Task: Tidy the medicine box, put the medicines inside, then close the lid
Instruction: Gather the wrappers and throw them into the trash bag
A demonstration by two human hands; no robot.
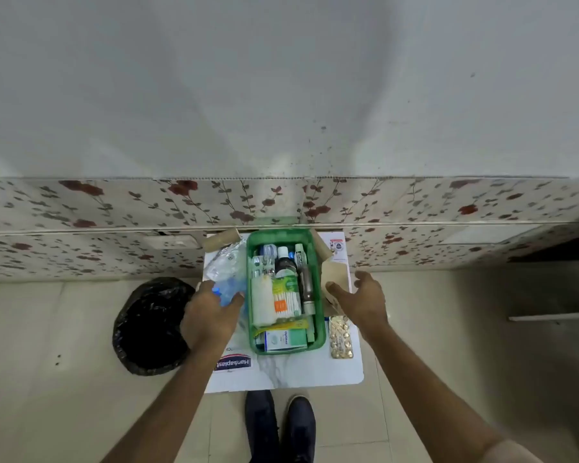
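Observation:
A green medicine box (319,329) stands lidless on a small white table (315,372), packed with bottles, cotton buds and small cartons. My left hand (208,315) is curled around a clear plastic bag with blue items (226,279), just left of the box. My right hand (365,300) hovers with fingers spread over a beige cardboard piece (335,275) to the right of the box. A blister strip of yellow pills (341,337) lies beside the box's near right corner. A Hansaplast pack (233,362) lies at the front left, partly under my left forearm.
A bin lined with a black bag (151,325) sits on the floor left of the table. A floral-patterned wall panel (81,228) runs behind. My two dark shoes (281,426) stand at the table's front edge. A cardboard tube (219,238) lies at the back left.

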